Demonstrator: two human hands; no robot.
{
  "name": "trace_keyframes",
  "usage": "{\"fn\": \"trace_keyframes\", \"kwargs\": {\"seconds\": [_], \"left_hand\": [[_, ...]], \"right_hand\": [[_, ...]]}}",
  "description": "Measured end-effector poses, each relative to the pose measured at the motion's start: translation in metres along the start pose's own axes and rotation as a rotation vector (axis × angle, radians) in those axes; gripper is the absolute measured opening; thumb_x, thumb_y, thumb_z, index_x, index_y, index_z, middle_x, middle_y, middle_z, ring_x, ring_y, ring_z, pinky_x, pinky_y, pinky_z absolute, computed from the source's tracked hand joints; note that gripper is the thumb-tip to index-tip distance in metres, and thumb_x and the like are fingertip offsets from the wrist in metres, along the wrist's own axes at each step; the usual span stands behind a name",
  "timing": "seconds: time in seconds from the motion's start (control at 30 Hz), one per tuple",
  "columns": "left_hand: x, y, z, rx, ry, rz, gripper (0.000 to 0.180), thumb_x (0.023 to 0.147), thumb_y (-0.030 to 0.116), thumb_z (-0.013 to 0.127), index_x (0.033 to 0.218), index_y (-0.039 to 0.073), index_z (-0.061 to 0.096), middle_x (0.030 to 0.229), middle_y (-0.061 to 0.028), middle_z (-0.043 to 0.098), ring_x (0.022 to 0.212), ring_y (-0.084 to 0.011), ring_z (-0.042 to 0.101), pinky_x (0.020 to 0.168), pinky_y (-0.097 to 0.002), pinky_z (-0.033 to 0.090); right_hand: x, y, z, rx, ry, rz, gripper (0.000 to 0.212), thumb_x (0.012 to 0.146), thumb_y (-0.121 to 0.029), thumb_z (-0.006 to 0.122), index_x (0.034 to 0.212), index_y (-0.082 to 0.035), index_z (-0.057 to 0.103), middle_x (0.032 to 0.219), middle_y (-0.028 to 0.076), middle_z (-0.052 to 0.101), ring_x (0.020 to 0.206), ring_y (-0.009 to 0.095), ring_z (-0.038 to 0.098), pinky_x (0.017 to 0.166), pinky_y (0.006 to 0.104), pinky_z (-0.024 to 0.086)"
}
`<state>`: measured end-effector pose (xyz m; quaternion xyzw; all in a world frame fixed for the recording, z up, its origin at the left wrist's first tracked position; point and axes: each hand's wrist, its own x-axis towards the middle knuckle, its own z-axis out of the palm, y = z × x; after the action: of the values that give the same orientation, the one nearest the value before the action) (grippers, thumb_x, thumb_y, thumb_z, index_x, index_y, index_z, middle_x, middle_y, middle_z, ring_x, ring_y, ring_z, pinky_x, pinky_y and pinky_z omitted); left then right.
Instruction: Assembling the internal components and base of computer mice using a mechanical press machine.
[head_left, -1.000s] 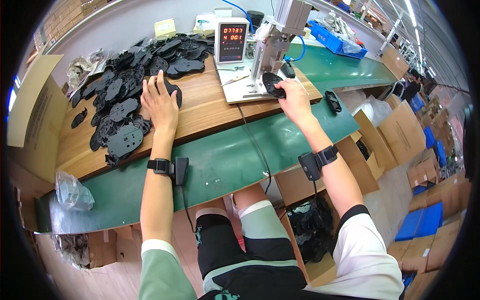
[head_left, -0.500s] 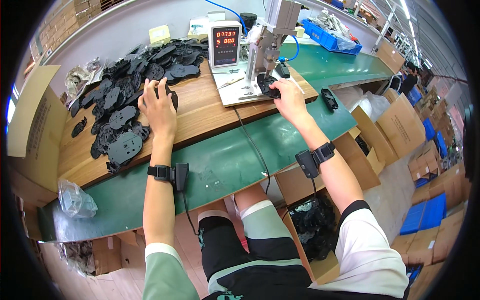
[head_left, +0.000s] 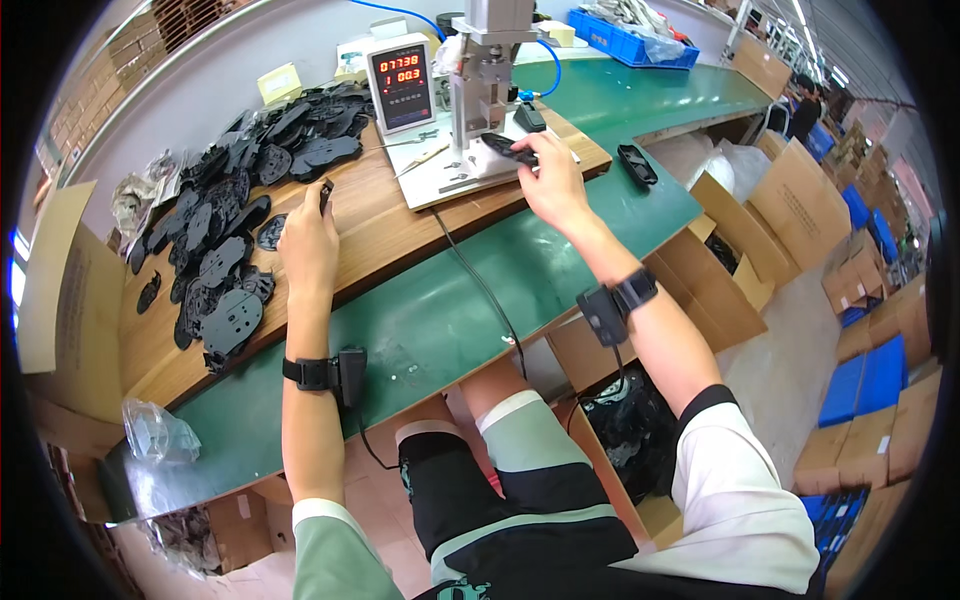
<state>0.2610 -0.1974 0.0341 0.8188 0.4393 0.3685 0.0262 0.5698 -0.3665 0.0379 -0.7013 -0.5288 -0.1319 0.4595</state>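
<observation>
My right hand (head_left: 553,180) pinches the edge of a flat black plastic plate (head_left: 508,150), tilted up under the head of a bench press (head_left: 484,90). Below the plate is the press's white base (head_left: 465,176). Over the wooden board (head_left: 375,215), my left hand (head_left: 309,245) is closed on a small black plastic piece (head_left: 326,194), seen edge-on between thumb and fingers. Left of that hand lies a heap of black plastic plates (head_left: 222,262), one of which lies close by the fingers.
A counter box with red digits (head_left: 402,85) stands beside the press. On the green table (head_left: 420,310) are a black oblong part (head_left: 636,166) and a bagged item (head_left: 160,435). A blue crate (head_left: 632,45) stands behind; open cartons (head_left: 795,205) lie right. A cable crosses the table edge.
My right hand has lifted the black plate off the press base and tilted it. The left hand has turned its black piece edge-on. The counter digits have changed, and the view has shifted.
</observation>
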Motion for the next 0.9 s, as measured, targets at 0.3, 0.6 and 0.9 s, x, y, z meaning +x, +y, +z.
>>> {"fn": "trace_keyframes", "kwargs": {"seconds": [0.3,0.6,0.9], "left_hand": [[-0.03,0.115,0.029,-0.185,0.029,0.815,0.049,0.084,0.0,0.071,0.131,0.013,0.073,0.123,-0.0102,0.076,0.113,-0.0286,0.073,0.095,-0.0411,0.062],[0.017,0.163,0.101,-0.139,0.002,0.872,0.039,0.089,0.003,0.065,0.127,0.008,0.071,0.126,-0.0132,0.074,0.117,-0.0318,0.07,0.099,-0.0414,0.059],[0.018,0.176,0.108,-0.196,0.026,0.841,0.037,0.088,-0.001,0.064,0.124,0.006,0.07,0.122,-0.0138,0.073,0.112,-0.0336,0.07,0.097,-0.0421,0.059]], "right_hand": [[-0.226,-0.016,-0.098,0.166,0.31,0.331,0.026,0.093,0.009,0.065,0.117,0.0,0.067,0.117,0.013,0.068,0.11,0.026,0.067,0.098,0.0352,0.052],[-0.482,0.1,-0.159,-0.284,0.306,0.93,0.021,0.088,0.003,0.061,0.109,0.002,0.066,0.108,0.02,0.068,0.105,0.039,0.066,0.098,0.0438,0.052],[-0.532,0.108,-0.155,-0.369,0.023,1.029,0.031,0.084,0.001,0.063,0.115,-0.003,0.065,0.119,0.019,0.062,0.12,0.042,0.057,0.11,0.0488,0.043]]}}
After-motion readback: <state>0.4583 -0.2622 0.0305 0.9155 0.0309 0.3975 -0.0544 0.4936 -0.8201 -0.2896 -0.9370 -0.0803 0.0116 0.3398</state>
